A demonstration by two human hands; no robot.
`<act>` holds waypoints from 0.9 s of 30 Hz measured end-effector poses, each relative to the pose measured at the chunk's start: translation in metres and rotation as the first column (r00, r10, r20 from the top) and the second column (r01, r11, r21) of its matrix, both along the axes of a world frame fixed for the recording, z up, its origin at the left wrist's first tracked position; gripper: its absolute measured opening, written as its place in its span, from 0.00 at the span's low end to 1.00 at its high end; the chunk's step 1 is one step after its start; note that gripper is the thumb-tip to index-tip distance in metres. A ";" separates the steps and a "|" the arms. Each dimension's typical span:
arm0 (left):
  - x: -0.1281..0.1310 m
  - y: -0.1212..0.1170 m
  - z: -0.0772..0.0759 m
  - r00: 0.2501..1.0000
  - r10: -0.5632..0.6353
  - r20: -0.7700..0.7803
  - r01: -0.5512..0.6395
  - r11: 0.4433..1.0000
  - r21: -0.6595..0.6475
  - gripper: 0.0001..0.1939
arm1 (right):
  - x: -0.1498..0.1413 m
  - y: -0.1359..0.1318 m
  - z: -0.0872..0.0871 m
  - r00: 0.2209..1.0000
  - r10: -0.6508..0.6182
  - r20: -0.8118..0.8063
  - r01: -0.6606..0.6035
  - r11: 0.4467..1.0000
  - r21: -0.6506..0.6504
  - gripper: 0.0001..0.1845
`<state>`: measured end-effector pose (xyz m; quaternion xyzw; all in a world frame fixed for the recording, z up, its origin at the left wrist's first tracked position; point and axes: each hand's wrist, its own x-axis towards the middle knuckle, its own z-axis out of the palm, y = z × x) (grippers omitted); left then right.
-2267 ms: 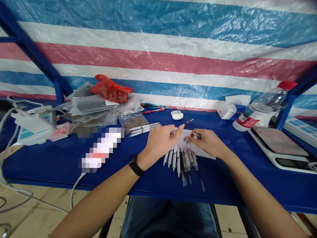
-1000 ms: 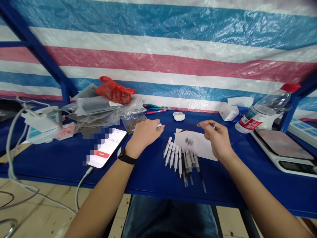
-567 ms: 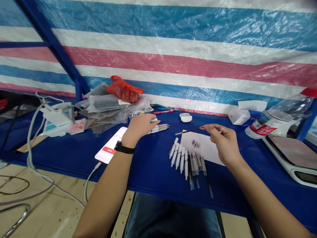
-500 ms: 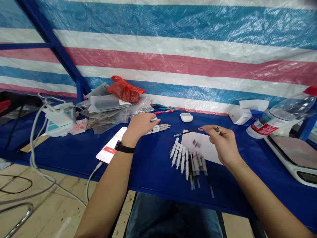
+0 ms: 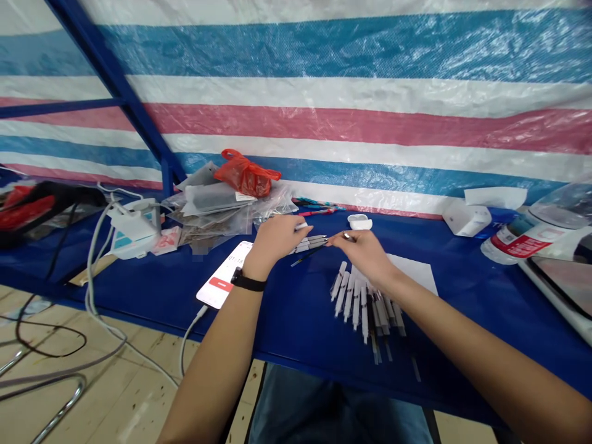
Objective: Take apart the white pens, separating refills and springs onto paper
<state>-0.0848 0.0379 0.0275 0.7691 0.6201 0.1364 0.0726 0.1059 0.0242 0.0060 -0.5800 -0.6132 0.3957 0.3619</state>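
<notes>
My left hand (image 5: 275,242) rests just above a small group of white pens (image 5: 309,244), pinching a short white pen part (image 5: 301,226) in its fingertips. My right hand (image 5: 361,251) reaches in from the right, with a small silver metal piece (image 5: 346,236) between its fingers. A thin dark rod (image 5: 308,256) lies on the blue table (image 5: 277,320) below the pens, reaching towards my right fingertips. Below my right hand, a fan of syringe-like white tubes with thin tips (image 5: 365,305) lies partly across a white paper sheet (image 5: 414,266).
A phone (image 5: 224,274) lies left of my left wrist, with its cable trailing off the table edge. Plastic bags (image 5: 213,213) and a red bag (image 5: 246,176) are heaped behind. A white case (image 5: 359,222), tissue box (image 5: 466,221) and plastic bottle (image 5: 518,237) stand at the back right.
My right hand has moved left, off the paper and towards my left hand. The dark rod is no longer lifted in its fingers and now lies by the pens. The view has turned left.
</notes>
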 end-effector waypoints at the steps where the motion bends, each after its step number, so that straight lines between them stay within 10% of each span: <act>1: 0.002 -0.001 -0.001 0.999 -0.032 0.027 0.032 0.999 0.005 0.16 | 0.005 0.001 0.001 1.000 -0.016 -0.011 0.016 1.000 0.009 0.10; 10: 0.036 -0.008 -0.020 0.957 -0.219 0.191 0.246 0.961 -0.130 0.25 | 0.069 -0.012 0.014 0.955 0.089 0.281 -0.096 0.995 0.010 0.13; 27: 0.051 -0.010 -0.036 0.956 -0.249 0.156 0.279 0.935 -0.220 0.26 | 0.077 -0.017 0.003 0.863 0.302 0.406 -0.306 0.950 -0.057 0.14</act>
